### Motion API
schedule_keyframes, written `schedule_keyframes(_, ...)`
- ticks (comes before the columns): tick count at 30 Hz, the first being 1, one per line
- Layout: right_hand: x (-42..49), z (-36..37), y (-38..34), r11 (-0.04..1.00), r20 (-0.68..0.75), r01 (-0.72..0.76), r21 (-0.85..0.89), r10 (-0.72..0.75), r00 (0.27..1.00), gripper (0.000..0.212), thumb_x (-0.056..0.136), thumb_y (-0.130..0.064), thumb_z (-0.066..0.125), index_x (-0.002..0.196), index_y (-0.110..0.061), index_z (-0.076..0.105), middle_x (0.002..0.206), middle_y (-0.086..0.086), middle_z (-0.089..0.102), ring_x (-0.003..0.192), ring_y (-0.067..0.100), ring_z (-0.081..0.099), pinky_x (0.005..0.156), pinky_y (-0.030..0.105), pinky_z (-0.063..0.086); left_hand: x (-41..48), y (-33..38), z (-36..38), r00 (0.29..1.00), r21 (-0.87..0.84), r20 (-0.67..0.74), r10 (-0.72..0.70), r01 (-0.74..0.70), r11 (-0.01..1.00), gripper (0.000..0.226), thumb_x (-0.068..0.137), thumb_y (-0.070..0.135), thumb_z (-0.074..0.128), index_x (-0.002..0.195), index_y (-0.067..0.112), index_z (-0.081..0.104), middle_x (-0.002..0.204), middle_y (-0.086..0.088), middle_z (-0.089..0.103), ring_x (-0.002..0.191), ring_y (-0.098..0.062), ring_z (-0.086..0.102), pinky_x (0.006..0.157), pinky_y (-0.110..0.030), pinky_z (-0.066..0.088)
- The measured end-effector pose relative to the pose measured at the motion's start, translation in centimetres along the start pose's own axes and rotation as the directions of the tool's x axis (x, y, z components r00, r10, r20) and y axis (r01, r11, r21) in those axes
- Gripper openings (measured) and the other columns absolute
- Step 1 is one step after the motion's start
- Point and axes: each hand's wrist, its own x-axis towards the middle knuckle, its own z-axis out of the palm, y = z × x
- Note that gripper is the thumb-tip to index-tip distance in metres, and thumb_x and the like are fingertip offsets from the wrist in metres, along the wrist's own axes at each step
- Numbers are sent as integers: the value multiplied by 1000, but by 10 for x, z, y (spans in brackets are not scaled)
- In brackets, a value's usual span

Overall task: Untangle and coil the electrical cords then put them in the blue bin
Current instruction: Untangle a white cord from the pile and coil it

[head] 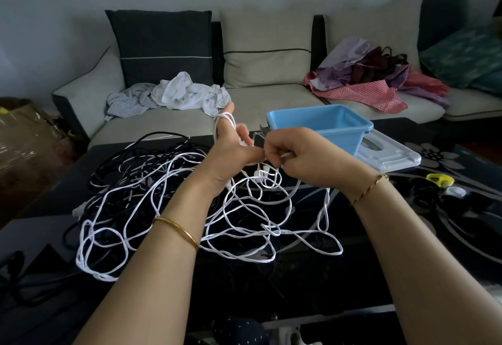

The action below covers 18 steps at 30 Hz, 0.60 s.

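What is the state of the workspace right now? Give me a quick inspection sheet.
Surface: dark glossy table, floral pattern.
Job's things: blue bin, no cord visible inside; white cord and black cord tangled on table.
Clutter: grey lid by the bin; small yellow object far right.
Hands: left hand has white cord looped over a finger; right hand pinches it.
Cables: none beyond the job's cords.
Surroundings: sofa with two clothing piles.
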Motion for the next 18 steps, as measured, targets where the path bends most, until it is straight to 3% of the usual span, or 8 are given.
schedule_keyframes(4, -2, -5, 1, 994, -167, 32, 104, -14, 986, 40, 64, 20, 37, 63, -20, 42, 44, -17, 42, 44, 3, 35, 45, 11, 28, -5, 0, -2, 985, 153, 170, -37, 11, 988, 101, 62, -2, 65, 146, 3, 10, 95, -5, 36, 78, -12, 41, 66, -10, 42)
schedule_keyframes(7, -3, -5, -6, 986, -155, 52, 155, -27, 988, 41, 64, 23, 36, 65, -17, 41, 43, -19, 42, 42, 1, 37, 45, 10, 28, -10, -1, 8, 974, 245, 220, -57, 2, 969, 82, 69, -11, 65, 138, -9, 20, 89, -2, 36, 73, -6, 38, 56, -5, 39)
schedule_keyframes(9, -5, -6, -8, 982, -76, 33, 188, -19, 997, 41, 66, 26, 35, 64, -14, 41, 43, -20, 44, 42, -1, 40, 46, 8, 29, -6, 1, 11, 980, 102, 186, -71, 53, 993, 95, 59, -4, 61, 144, 2, 19, 92, -9, 40, 77, -11, 42, 54, -13, 40)
schedule_keyframes(10, -5, -7, -8, 983, -35, 18, 183, -12, 999, 41, 66, 26, 36, 63, -14, 41, 43, -18, 44, 43, -1, 39, 48, 9, 29, -4, 4, 9, 985, -66, 145, -90, 100, 993, 98, 56, -1, 54, 146, 9, 18, 92, -11, 41, 77, -15, 42, 56, -18, 39)
schedule_keyframes(13, -7, -10, -8, 991, 41, -6, 131, 1, 999, 39, 66, 23, 38, 62, -15, 43, 50, -12, 39, 47, 2, 33, 50, 14, 29, -2, 8, -1, 989, -568, -9, -150, 118, 814, 75, 66, 0, 42, 139, 11, 29, 81, -8, 40, 68, -14, 39, 66, -24, 35)
schedule_keyframes(14, -8, -11, -9, 991, 56, -1, 137, -6, 998, 38, 66, 23, 38, 62, -15, 43, 51, -12, 39, 47, 2, 32, 50, 12, 28, -1, 6, -4, 984, -603, -63, -167, 95, 792, 67, 75, -2, 38, 141, 10, 32, 82, -5, 41, 67, -13, 40, 67, -24, 36)
schedule_keyframes(16, -10, -11, -13, 985, 68, 19, 171, -31, 997, 38, 67, 24, 38, 63, -14, 42, 47, -15, 41, 45, 1, 34, 48, 9, 28, -1, 0, -5, 976, -498, -141, -166, 75, 864, 60, 84, -5, 28, 144, 6, 34, 82, -4, 43, 65, -11, 42, 62, -21, 37)
schedule_keyframes(18, -9, -11, -18, 976, 56, 37, 214, -50, 997, 38, 67, 26, 37, 63, -12, 41, 44, -18, 40, 43, -1, 35, 46, 7, 28, -3, -3, 0, 985, -362, -103, -141, 94, 928, 58, 83, 2, 32, 141, 0, 34, 67, 0, 47, 55, -11, 40, 55, -22, 34)
